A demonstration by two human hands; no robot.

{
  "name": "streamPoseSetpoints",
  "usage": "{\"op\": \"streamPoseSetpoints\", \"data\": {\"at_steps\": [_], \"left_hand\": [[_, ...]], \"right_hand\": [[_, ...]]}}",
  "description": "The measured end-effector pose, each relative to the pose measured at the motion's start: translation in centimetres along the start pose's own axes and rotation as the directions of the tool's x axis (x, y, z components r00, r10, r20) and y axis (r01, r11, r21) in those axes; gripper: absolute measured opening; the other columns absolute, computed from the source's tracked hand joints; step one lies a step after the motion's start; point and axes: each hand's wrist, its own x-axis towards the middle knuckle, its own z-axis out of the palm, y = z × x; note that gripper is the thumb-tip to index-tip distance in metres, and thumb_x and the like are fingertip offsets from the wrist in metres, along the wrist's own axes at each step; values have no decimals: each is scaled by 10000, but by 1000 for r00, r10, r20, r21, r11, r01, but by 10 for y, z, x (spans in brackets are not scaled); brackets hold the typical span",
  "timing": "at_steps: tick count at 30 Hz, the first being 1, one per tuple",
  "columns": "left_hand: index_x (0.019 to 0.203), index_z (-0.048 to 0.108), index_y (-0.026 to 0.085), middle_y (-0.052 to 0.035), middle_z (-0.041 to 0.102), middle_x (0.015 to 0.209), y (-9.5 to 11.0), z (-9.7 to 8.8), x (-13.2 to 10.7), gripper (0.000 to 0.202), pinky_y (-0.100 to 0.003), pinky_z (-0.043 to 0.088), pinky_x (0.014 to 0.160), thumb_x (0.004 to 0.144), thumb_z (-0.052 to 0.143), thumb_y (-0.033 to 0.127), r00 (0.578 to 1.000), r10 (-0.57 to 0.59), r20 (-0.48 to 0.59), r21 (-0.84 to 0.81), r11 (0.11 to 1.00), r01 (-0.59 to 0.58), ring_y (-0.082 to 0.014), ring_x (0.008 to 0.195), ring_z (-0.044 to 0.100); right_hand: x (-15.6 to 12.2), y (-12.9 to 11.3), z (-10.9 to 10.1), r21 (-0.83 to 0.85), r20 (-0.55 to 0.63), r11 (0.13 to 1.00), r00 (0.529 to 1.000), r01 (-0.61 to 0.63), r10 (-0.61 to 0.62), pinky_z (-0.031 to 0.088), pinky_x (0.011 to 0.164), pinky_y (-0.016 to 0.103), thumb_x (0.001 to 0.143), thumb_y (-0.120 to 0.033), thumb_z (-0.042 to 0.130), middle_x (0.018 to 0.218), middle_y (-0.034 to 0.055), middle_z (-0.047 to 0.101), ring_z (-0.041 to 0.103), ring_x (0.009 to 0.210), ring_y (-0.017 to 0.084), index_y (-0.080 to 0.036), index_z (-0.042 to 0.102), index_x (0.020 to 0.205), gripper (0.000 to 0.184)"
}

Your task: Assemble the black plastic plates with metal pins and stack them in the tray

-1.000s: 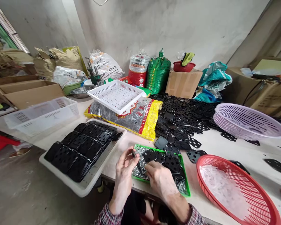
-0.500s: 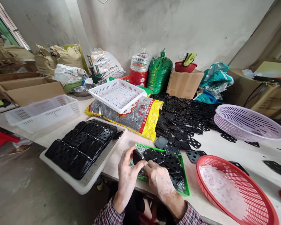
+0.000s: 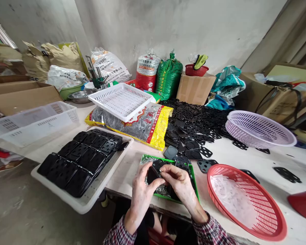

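Observation:
Both hands meet over a green tray [image 3: 142, 159] of small metal pins and black perforated plastic plates at the table's near edge. My left hand [image 3: 141, 192] grips one black plate [image 3: 152, 175] between thumb and fingers. My right hand [image 3: 180, 184] pinches at that plate's top edge; whatever small piece it holds is too small to make out. To the left, a white tray [image 3: 91, 199] carries rows of stacked black plates [image 3: 83, 160].
A red basket [image 3: 267, 228] with white bits lies at right, a lilac basket [image 3: 260, 129] behind it. Loose black plates [image 3: 196, 126] heap mid-table beside a yellow-edged bag [image 3: 145, 126] bearing a white basket [image 3: 121, 100]. Sacks and cardboard boxes line the wall.
My left hand took up a black plate from the green tray and raised it. My right hand left the pins and came up to pinch at the plate. The view shifted slightly.

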Motion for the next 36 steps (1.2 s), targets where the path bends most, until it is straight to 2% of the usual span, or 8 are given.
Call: {"op": "streamPoseSetpoints", "data": {"at_steps": [4,8,10,15,20,24,31,36], "left_hand": [[1171,697,247,-93,698,1194,-3,3,0,493,-461,499,990,713,846,352,999,-39,24,-42,998,40,-306,1100,646],[1165,703,241,-96,697,1189,-2,4,1,497,-456,510,970,707,850,365,998,-49,37,-50,997,50,-307,1089,644],[1168,700,246,-96,697,1190,-1,4,1,489,-460,511,969,716,844,367,999,-36,39,-44,998,38,-308,1086,648],[1199,681,248,-116,696,1185,-1,4,2,474,-499,502,992,758,815,357,990,138,12,109,984,-138,-332,1121,642],[1295,622,249,-145,657,1242,-2,3,2,506,-495,520,985,813,766,300,955,291,56,282,913,-295,-343,1170,631],[1318,600,267,-133,646,1257,-3,4,1,515,-484,521,996,827,751,298,949,306,75,304,899,-314,-342,1189,625],[1321,599,276,-120,636,1268,-3,5,1,500,-496,504,1024,837,715,227,950,300,85,296,903,-312,-345,1204,614],[1334,595,260,-134,626,1313,-5,9,-3,531,-511,488,1043,821,712,187,952,293,82,305,902,-304,-364,1243,592]], "right_hand": [[-1,-2,-1,88,-15,996,1000,-22,23,429,518,251,756,-387,755,697,-3,633,489,542,117,-183,757,892,245],[-5,-4,-2,207,-47,978,998,-29,40,437,524,237,735,-395,796,713,-1,631,494,546,104,-174,736,868,265],[-6,-4,-2,201,-64,979,997,-23,37,452,525,239,724,-413,805,738,7,644,506,550,107,-175,737,900,304],[-6,-3,-8,54,-3,998,1000,-14,14,506,582,260,733,-407,770,756,25,685,586,626,144,-167,755,926,308],[-3,-6,-13,-221,55,971,995,94,-84,515,649,269,789,-282,655,719,-2,705,621,645,151,-168,728,1133,370],[-6,-14,-13,-376,76,914,988,153,-133,535,697,275,799,-206,567,732,-14,722,660,666,159,-177,678,1247,462],[-11,-15,-8,-539,78,801,963,260,-259,554,776,293,793,-121,485,748,-10,729,681,716,172,-184,640,1293,527],[-15,-10,1,-677,43,656,907,335,-419,552,683,317,828,-118,447,743,56,696,653,681,201,-135,642,1307,517]]}}
